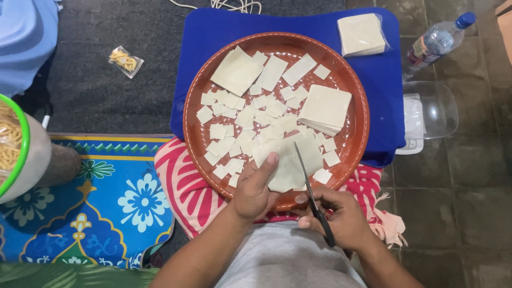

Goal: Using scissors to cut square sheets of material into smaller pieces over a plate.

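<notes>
Cutting dough sheets over the round brown tray (356,140) on your lap.

The tray rests on a blue mat (384,80) and holds small cut dough squares (242,120) and two uncut stacks (325,106) — under your hands lies a pale dough sheet (290,160) at the tray's near rim. Your left hand (253,192) presses on that sheet, thumb laid flat along it. Your right hand (341,216) is clenched around the black handle of the scissors (309,181) — the blade lies across the sheet.
</notes>
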